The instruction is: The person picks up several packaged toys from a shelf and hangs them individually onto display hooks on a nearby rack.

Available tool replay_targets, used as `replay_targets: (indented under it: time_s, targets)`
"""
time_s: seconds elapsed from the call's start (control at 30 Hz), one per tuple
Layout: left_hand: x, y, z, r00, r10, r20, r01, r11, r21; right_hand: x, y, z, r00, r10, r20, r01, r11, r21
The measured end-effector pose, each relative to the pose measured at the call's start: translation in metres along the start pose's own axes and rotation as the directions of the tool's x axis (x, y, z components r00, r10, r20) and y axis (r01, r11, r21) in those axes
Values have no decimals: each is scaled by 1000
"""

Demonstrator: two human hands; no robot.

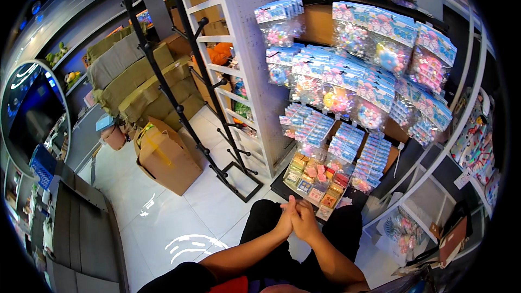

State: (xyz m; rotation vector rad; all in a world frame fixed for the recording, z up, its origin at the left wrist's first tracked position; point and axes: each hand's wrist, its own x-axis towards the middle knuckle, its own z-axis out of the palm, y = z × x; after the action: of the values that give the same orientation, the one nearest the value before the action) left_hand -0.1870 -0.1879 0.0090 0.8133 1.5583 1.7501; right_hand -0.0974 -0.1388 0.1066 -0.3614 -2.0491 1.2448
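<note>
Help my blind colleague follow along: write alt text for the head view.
The left hand and right hand are clasped together before colourful hanging packets and small boxes. Leftward, a black rack and a carton stand on white tiles.

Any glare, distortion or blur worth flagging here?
Head view: bright curved reflections streak the white tiled floor; head view: the fisheye bows the white frame at right and leaves black corners; head view: the clasped left hand and right hand look free of obvious motion blur.

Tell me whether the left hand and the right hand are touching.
Touching. The head view shows it: the left hand and the right hand are clasped together, skin against skin.
</note>
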Motion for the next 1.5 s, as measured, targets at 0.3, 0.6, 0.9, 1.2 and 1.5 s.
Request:
replay_targets:
  time_s: [0.3,0.6,0.9,1.2,1.5]
  targets:
    - [-3,75,11,901,333,279,-431,760,486,-14,71,19,951,302,69,-263,670,694]
    - [-10,65,8,770,12,638,-509,614,603,-63,108,28,898,65,435,-432,-66,900]
    - [-13,87,-20,624,-145,768,-519,658,546,-65,103,8,606,-47,794,-787,-183,590]
    - [-8,111,-15,493,-501,712,-199,731,652,-65,84,1,419,101,902,-892,-140,430]
    - [8,128,35,648,-581,493,-449,232,863,-54,79,0,719,15,695,-648,-346,679]
